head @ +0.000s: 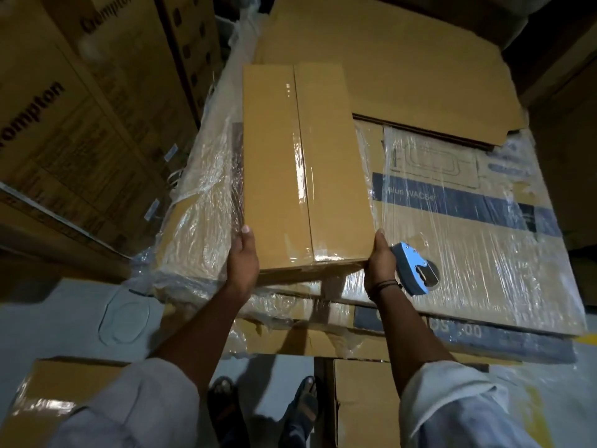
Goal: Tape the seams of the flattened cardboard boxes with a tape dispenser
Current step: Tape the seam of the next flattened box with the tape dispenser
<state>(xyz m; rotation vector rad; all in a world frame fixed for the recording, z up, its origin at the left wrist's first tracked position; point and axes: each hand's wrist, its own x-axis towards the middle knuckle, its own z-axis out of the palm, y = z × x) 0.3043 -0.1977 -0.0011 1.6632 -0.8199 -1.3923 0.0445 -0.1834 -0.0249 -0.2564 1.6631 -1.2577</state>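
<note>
The near left corner of the cardboard box (271,176) is gripped by the left hand (242,263). The thumb is laid on the top face and the fingers are folded down round the side, mostly hidden from the camera. The near right corner is held by the right hand (381,266), whose thumb is stretched up along the box's right edge. Its other fingers are tucked out of sight behind the hand, so their spread cannot be told.

The box is rested lengthwise on a plastic-wrapped stack of cartons (491,253), with its near end at the stack's front edge. A strip of clear tape (302,163) is laid along its centre seam and folded over the near end.

At far left, printed cartons (64,130) are stacked high, and a taped carton (48,396) is seen on the grey floor (80,312) below them. Two sandalled feet (307,399) are seen between the sleeves. Another carton (361,412) is set just right of the feet. Flattened cardboard sheets (403,69) are spread across the back of the stack, behind the box.

The blue tape dispenser (415,270) is laid on the wrapped stack just right of the right wrist. Its near end is covered by that hand, and contact between them cannot be judged. The printed cartons' lettering is cut off at the frame edge.
</note>
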